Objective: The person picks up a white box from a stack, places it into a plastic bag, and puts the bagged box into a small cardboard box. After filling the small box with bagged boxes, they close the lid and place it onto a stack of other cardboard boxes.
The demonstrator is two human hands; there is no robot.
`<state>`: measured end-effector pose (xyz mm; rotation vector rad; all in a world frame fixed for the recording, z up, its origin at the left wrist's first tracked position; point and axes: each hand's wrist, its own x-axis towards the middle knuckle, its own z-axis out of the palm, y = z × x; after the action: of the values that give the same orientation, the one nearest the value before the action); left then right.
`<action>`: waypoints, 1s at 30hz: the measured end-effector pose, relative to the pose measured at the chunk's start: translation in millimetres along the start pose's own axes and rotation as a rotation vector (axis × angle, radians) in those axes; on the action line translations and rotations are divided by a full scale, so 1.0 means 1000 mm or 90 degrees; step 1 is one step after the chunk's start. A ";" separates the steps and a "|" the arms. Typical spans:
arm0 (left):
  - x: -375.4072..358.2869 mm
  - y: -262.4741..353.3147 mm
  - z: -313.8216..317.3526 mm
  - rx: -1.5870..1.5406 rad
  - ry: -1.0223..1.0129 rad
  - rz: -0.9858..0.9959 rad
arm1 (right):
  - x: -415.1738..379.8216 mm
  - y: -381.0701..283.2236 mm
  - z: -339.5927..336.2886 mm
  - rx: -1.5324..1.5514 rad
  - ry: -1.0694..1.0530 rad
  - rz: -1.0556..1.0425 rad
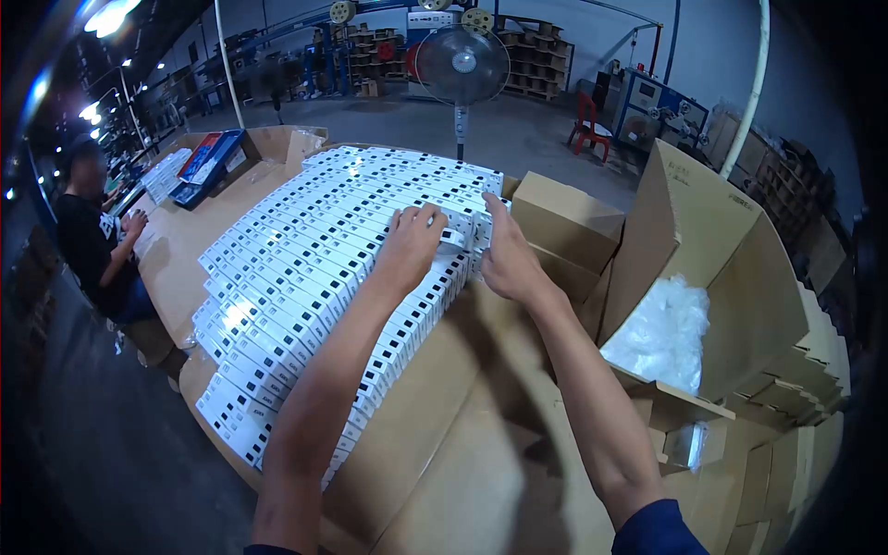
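Rows of small white boxes [305, 240] with black square marks stand packed together on the cardboard-covered table. My left hand [412, 242] is over the near right end of the rows, its fingers curled down around a white box [453, 238]. To its right, my right hand [511, 254] is upright with its fingers stretched out, beside the end faces of the boxes. Its palm side faces the stack; whether it presses on the boxes is hard to tell.
An open carton [731, 250] with clear plastic bags [661, 333] stands at right, beside a closed brown box [564, 217]. A blue tray [208, 166] lies at the far left of the table. Another person [97, 240] sits at left. A fan [462, 65] stands behind.
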<state>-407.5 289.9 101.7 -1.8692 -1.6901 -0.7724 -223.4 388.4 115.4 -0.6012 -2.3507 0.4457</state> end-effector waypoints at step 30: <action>0.139 0.319 0.140 -0.093 -0.249 0.283 | -0.234 0.090 -0.311 0.202 0.207 0.343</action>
<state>-69.9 452.6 101.8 -2.5057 -1.3623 -0.3724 171.1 388.5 178.6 -1.0632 -1.7447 0.8694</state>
